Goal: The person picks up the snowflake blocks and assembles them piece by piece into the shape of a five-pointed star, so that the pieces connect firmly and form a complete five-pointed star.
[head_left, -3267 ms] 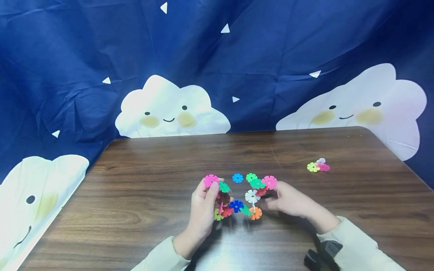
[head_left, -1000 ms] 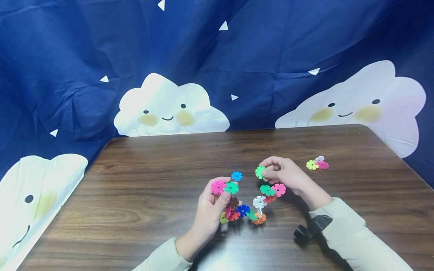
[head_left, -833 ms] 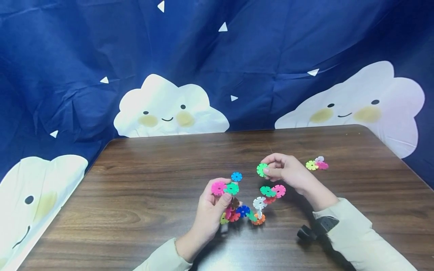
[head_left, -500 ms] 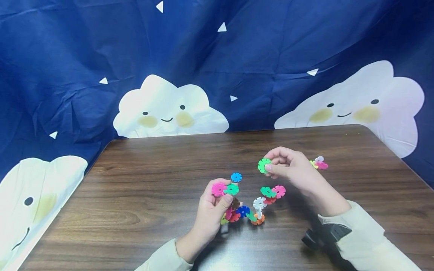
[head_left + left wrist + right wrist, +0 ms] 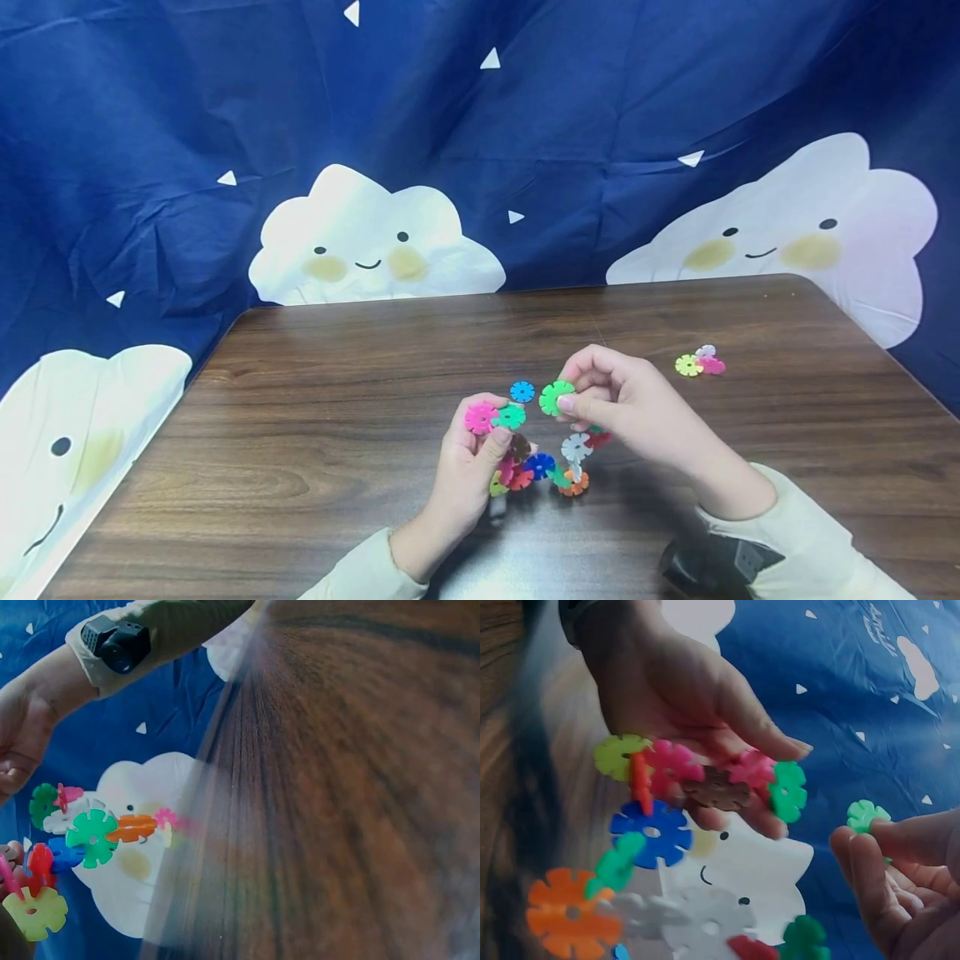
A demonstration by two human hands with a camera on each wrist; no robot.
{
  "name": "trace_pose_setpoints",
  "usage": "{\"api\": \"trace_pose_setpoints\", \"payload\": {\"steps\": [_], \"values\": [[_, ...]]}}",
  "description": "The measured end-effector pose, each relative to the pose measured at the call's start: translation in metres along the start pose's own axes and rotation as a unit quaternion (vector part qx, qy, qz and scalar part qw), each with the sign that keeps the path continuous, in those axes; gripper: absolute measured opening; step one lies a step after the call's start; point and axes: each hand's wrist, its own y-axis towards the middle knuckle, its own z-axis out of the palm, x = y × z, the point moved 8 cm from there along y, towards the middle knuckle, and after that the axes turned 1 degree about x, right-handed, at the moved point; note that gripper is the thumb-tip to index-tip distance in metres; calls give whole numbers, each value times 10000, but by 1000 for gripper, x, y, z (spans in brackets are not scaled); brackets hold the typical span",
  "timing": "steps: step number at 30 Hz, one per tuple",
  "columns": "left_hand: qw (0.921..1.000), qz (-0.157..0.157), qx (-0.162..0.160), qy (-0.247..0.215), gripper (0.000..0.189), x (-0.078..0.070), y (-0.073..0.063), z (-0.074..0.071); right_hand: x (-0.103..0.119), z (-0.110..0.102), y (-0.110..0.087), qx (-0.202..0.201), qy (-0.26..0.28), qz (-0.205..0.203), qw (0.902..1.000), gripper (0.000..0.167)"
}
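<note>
My left hand grips the left end of a chain of linked notched plastic flower discs, thumb in front by the pink disc and teal-green disc. The chain bends through a brown disc, a dark blue disc and an orange disc up to a white disc. My right hand pinches a single bright green disc between thumb and fingers, above the chain's gap. That hand covers most of the chain's right end in the head view. The right wrist view shows the green disc apart from the chain.
A loose blue disc lies on the wooden table just beyond my left hand. Farther right sits a small group of discs, yellow, pink and white. A blue cloth with clouds hangs behind the table.
My right hand has left the chain's right end, picked the bright green disc off the table, lifted it rightward, then brought it back left toward the chain. My left hand has kept its grip.
</note>
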Motion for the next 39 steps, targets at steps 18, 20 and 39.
{"api": "trace_pose_setpoints", "payload": {"steps": [18, 20, 39], "values": [[9996, 140, 161, -191, 44, -3, -3, 6, 1, 22, -3, -16, -529, -10, 9986, 12], [9997, 104, 141, -182, 45, -3, -3, 6, 1, 22, -4, -54, -579, -46, 9983, 12], [9980, 238, 423, 411, 27, -3, -3, 7, -7, 28, -5, -193, 182, 174, 9995, 10]]}}
